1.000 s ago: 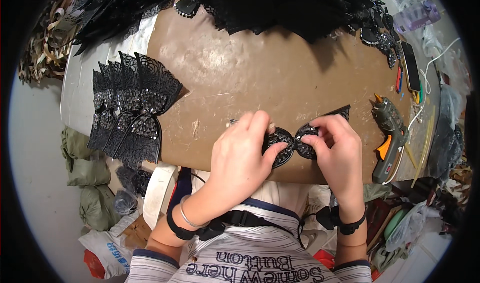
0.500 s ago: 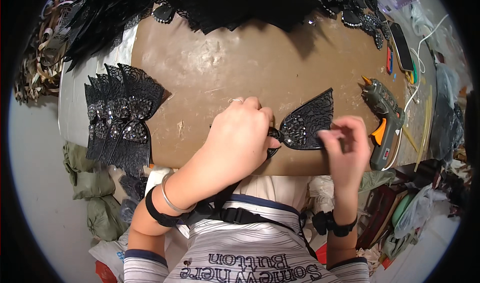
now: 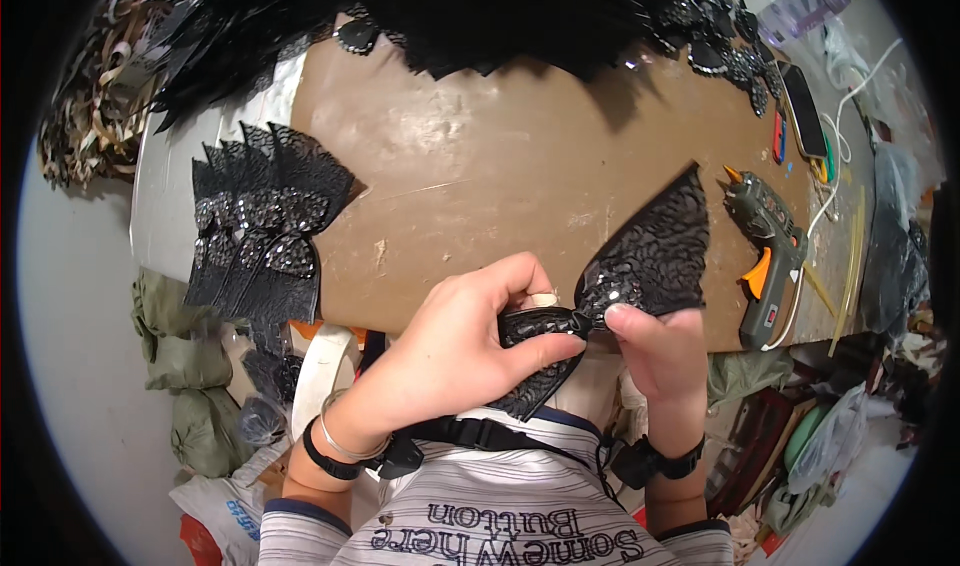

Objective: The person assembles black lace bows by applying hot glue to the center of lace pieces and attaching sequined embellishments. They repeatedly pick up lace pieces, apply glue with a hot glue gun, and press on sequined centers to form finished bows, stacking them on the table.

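A black lace bow [image 3: 655,241] with sequined beading is raised at the table's front edge, tilted, one wing pointing up to the right and the other down toward my lap. My left hand [image 3: 480,336] pinches its lower-left wing close to the knot, thumb on top. On the other side of the knot, my right hand [image 3: 660,351] grips the right wing, its thumb pressed on the beaded part; the fingers behind are hidden. Several similar black bows [image 3: 265,216] lie overlapped in a row at the left of the table.
On the right of the brown-covered table [image 3: 450,186] lie a hot glue gun [image 3: 765,246] with an orange trigger, a phone [image 3: 802,111], a red-and-blue tool [image 3: 779,136] and a white cord [image 3: 838,131]. Black beaded, feathery pieces [image 3: 500,21] pile along the far edge.
The bow has been lifted from the tabletop toward me and tilted. My right hand has moved in from the wing's outer edge to grip it near the knot; my left hand has turned thumb-up.
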`<control>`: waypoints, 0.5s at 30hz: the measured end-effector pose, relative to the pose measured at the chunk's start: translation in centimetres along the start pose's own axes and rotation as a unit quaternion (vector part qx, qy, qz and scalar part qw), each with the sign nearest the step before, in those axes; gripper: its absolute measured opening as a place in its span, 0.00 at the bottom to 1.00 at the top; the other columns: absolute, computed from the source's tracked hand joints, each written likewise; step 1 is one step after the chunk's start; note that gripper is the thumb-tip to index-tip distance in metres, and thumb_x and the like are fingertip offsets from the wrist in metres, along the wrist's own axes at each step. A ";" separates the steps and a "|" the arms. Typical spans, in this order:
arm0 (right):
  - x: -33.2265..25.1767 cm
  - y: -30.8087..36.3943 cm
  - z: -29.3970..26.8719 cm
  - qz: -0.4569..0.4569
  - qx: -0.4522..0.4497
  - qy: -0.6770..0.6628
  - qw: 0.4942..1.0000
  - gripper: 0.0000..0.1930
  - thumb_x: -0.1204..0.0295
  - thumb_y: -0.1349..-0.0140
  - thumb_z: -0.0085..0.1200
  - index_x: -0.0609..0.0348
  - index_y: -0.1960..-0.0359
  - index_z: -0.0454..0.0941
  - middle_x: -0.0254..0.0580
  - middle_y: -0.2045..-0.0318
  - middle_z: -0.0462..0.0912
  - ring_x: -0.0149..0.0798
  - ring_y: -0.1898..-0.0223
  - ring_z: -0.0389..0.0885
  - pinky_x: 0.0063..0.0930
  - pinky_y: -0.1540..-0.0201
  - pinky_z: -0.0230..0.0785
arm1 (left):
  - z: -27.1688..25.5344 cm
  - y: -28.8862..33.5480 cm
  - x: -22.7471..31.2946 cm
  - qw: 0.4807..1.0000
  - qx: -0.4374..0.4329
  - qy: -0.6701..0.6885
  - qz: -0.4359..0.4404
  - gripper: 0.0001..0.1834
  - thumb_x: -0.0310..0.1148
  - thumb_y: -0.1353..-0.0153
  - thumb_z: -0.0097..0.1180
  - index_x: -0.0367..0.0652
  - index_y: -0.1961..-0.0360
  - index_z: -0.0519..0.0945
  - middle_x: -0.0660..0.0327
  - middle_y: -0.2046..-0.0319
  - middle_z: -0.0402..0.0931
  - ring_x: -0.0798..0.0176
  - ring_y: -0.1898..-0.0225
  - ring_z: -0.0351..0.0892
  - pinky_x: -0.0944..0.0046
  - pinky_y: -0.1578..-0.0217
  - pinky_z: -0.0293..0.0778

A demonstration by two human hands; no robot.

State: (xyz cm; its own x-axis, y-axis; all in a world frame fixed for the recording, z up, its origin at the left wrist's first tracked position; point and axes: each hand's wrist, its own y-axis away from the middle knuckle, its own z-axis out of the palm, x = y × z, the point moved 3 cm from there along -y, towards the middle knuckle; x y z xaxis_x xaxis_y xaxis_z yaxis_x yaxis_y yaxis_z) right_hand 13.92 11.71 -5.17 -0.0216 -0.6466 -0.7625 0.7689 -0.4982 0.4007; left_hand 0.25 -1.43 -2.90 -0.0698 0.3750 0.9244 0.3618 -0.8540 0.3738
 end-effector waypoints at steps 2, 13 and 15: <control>-0.4 0.5 0.7 -0.064 0.021 0.139 0.988 0.14 0.84 0.45 0.61 0.67 0.55 0.81 0.38 0.62 0.84 0.31 0.62 0.82 0.25 0.57 0.76 | 0.0 0.6 -0.3 0.999 0.031 -0.016 0.005 0.16 0.33 0.46 0.71 0.38 0.66 0.74 0.61 0.78 0.75 0.70 0.76 0.72 0.67 0.72 0.70; 0.6 2.2 2.6 -0.087 0.072 0.147 0.983 0.11 0.86 0.43 0.60 0.68 0.58 0.80 0.39 0.64 0.85 0.29 0.64 0.83 0.22 0.60 0.77 | -0.7 2.2 -1.7 0.990 -0.041 0.110 -0.074 0.16 0.27 0.46 0.72 0.37 0.62 0.77 0.66 0.70 0.80 0.77 0.67 0.77 0.74 0.65 0.73; 0.6 2.1 3.1 -0.078 0.050 0.145 0.985 0.12 0.85 0.43 0.59 0.66 0.56 0.79 0.39 0.63 0.84 0.31 0.65 0.83 0.25 0.62 0.79 | -0.7 2.5 -2.4 0.977 -0.057 0.197 -0.060 0.16 0.31 0.46 0.72 0.35 0.61 0.79 0.64 0.71 0.82 0.76 0.68 0.77 0.71 0.67 0.73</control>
State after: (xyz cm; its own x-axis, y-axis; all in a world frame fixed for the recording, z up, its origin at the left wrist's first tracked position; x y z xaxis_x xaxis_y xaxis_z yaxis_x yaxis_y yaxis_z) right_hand 13.52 8.51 -3.25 0.0600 -0.3732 -0.9258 0.7038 -0.6419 0.3044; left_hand 0.70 -4.71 -4.12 -0.4662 0.3255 0.8226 0.2245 -0.8558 0.4660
